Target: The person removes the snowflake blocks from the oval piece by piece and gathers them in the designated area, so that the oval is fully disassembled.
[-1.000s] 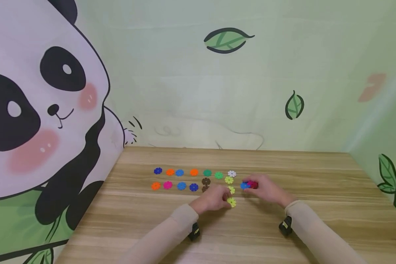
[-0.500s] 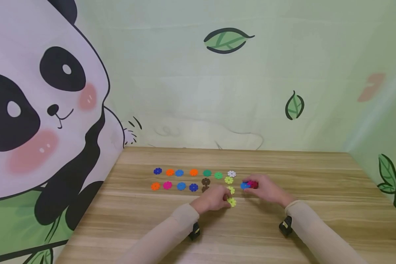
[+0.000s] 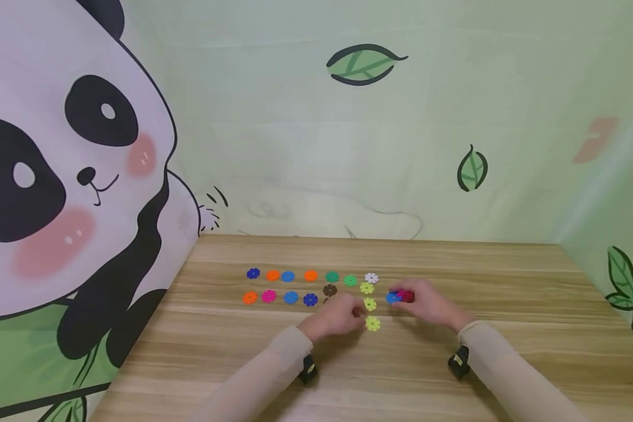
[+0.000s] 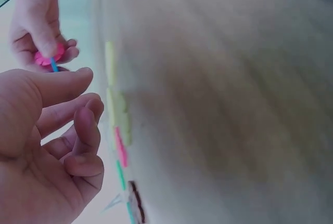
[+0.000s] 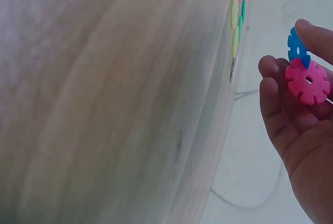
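My right hand (image 3: pixel 428 302) holds two notched plastic snowflake discs joined edge to edge. One is a blue disc (image 5: pixel 295 44) by the thumb, the other a pink disc (image 5: pixel 299 84) lying over the fingers. At the middle of the table, the left hand (image 3: pixel 336 316) has its fingers loosely bent with nothing between them. Just right of its fingertips lies a yellow-green disc (image 3: pixel 373 323), nearest of a short column. Behind it are a second yellow-green disc (image 3: pixel 370 304) and a third yellow-green disc (image 3: pixel 367 288). A brown disc (image 3: pixel 329 290) shows behind the left hand, which partly covers another.
Two rows of flat discs spread leftward on the wooden table (image 3: pixel 200 351), among them a magenta disc (image 3: pixel 269 296) and a dark blue disc (image 3: pixel 253 273). A white disc (image 3: pixel 371 278) tops the yellow-green column. Behind stands a printed wall (image 3: pixel 274 146).
My left hand has let go of the nearest yellow-green disc and drawn slightly left, so the whole disc shows. The right hand keeps its place with the joined discs.
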A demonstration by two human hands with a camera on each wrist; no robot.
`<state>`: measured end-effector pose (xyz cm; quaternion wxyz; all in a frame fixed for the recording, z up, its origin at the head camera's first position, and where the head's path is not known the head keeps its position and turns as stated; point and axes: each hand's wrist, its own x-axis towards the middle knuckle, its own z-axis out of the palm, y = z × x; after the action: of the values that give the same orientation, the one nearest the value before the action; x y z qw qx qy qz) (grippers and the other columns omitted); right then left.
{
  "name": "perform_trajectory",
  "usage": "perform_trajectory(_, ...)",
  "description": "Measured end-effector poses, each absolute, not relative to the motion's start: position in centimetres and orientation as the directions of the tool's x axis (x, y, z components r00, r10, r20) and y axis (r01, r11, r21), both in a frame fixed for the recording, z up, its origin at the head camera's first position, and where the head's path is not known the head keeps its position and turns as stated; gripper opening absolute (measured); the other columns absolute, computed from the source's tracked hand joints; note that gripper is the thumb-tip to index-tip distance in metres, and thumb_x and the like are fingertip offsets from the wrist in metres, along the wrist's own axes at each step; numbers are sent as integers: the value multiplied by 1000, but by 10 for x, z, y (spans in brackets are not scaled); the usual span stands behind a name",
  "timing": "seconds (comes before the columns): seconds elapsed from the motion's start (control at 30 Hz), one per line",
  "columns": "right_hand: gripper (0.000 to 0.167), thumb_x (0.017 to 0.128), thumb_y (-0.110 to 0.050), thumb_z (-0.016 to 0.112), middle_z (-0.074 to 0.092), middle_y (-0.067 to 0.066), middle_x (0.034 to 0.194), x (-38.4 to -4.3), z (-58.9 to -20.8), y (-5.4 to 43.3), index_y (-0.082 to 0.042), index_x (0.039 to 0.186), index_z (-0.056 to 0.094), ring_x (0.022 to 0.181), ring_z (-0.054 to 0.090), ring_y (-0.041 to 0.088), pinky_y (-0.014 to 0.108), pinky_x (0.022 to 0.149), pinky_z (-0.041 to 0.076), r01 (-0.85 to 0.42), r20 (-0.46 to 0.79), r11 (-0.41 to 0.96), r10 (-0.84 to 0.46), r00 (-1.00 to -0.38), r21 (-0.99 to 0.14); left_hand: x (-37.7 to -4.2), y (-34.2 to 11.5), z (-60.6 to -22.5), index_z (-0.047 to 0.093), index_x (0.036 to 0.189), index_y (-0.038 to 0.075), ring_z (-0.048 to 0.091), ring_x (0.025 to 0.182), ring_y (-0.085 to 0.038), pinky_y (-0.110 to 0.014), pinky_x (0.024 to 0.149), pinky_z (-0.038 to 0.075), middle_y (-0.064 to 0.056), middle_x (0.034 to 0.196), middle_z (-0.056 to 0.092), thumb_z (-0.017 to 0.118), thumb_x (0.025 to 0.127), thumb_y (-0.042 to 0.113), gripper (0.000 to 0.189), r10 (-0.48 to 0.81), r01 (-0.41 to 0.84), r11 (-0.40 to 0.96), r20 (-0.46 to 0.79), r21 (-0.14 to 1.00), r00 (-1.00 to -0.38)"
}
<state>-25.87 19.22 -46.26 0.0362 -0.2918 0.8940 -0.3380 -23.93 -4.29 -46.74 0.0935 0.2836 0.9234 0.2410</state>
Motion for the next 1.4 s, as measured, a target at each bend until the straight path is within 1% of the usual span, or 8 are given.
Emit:
perform_trajectory(0.13, 29, 86, -15, 71, 66, 7, 105, -258, -463, 193, -2, 111, 65, 97, 60, 21, 37, 83, 51, -506, 139, 603, -549, -824, -617, -239, -49, -463, 70, 96, 8, 59, 73, -6, -18, 65, 48, 2, 85, 68, 70, 85, 14, 13, 559, 446, 698, -37, 560, -828)
perform_trajectory(0.23, 21, 85, -18, 71, 66, 0, 98, -256, -462, 193, -10, 105, 67, 89, 60, 16, 32, 77, 51, -494, 124, 607, -547, -828, -623, -238, -53, -462, 69, 101, 8, 61, 80, -7, -19, 70, 49, 0, 90, 69, 70, 85, 14, 17, 546, 429, 698, -38, 573, -837)
perform_trajectory(0.43, 18, 85, -24, 72, 63, -6, 92, -253, -460, 196, -16, 100, 67, 81, 56, 11, 26, 69, 49, -475, 87, 624, -547, -832, -620, -237, -61, -460, 68, 107, 6, 63, 85, -10, -20, 74, 50, -2, 94, 69, 70, 86, 14, 23, 544, 426, 694, -36, 580, -838)
perform_trajectory(0.63, 19, 85, -27, 72, 63, -7, 92, -252, -461, 199, -16, 99, 67, 80, 55, 11, 26, 69, 49, -470, 68, 641, -547, -834, -607, -236, -67, -460, 68, 104, 5, 61, 81, -9, -19, 71, 49, -1, 91, 68, 70, 85, 13, 21, 551, 434, 681, -24, 590, -834)
perform_trajectory(0.87, 18, 85, -22, 72, 65, -6, 93, -252, -462, 203, -14, 100, 68, 81, 58, 10, 25, 70, 50, -462, 48, 642, -553, -832, -611, -235, -67, -455, 69, 103, 5, 59, 72, -7, -19, 62, 49, 1, 85, 66, 69, 86, 12, 18, 529, 381, 676, -56, 630, -847)
perform_trajectory(1.13, 18, 83, -21, 74, 66, -7, 91, -250, -462, 197, -15, 99, 69, 81, 59, 7, 24, 70, 51, -497, 93, 623, -564, -820, -604, -237, -54, -460, 70, 95, 7, 58, 68, -5, -19, 62, 49, 2, 83, 67, 65, 90, 18, 13, 541, 403, 646, -15, 648, -841)
perform_trajectory(1.27, 19, 82, -18, 75, 66, -7, 89, -247, -458, 188, -14, 99, 68, 79, 60, 8, 24, 69, 51, -524, 123, 575, -592, -797, -628, -238, -43, -462, 71, 92, 9, 55, 65, -6, -21, 58, 47, 2, 79, 65, 60, 93, 22, 17, 513, 338, 590, -17, 733, -858)
perform_trajectory(1.4, 17, 81, -16, 75, 67, -6, 89, -243, -456, 180, -13, 97, 68, 80, 61, 9, 24, 69, 52, -537, 149, 538, -603, -784, -650, -238, -34, -462, 70, 90, 6, 58, 68, -10, -25, 60, 48, -4, 80, 66, 59, 94, 23, 21, 456, 183, 482, -68, 857, -887)
